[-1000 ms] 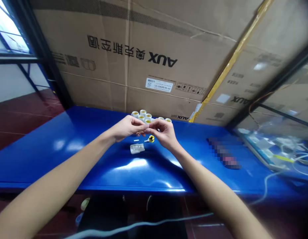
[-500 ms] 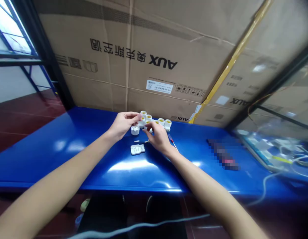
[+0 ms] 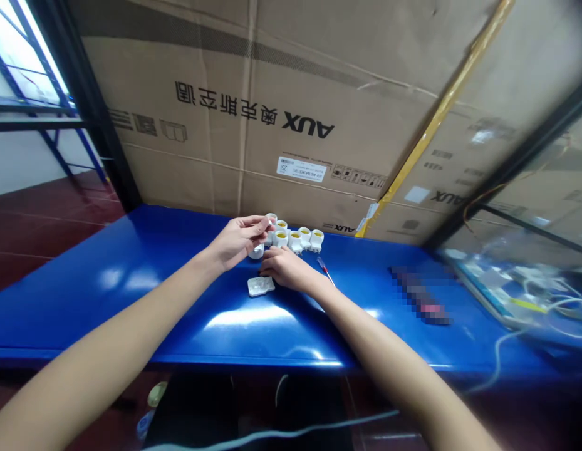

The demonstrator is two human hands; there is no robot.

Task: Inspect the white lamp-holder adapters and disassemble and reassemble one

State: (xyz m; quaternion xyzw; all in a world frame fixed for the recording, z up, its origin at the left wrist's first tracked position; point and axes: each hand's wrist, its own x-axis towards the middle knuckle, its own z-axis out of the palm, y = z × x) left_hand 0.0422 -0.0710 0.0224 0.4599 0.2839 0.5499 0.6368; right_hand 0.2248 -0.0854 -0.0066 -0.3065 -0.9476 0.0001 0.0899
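My left hand [image 3: 241,241] is closed in a pinch, with a small white piece [image 3: 270,221] showing at its fingertips. My right hand [image 3: 285,268] reaches down to the table, fingers bent together; what they hold, if anything, is hidden. Just in front of its fingertips lies a flat white plastic housing part [image 3: 260,287], hollow side up. A round white part [image 3: 257,252] stands under my left fingers. Behind both hands several white lamp sockets [image 3: 295,242] with yellow insides stand grouped, partly covered by my fingers.
A screwdriver [image 3: 324,269] with a red and blue handle lies right of my right hand on the blue table [image 3: 178,307]. Large cardboard boxes [image 3: 215,163] stand along the back edge. Farther right are a dark pixelated object [image 3: 422,294] and a tray [image 3: 488,288] with cables.
My right hand has moved down and left to the table, covering where a small white strip lay. My left hand has turned, and a white piece now shows at its fingertips.
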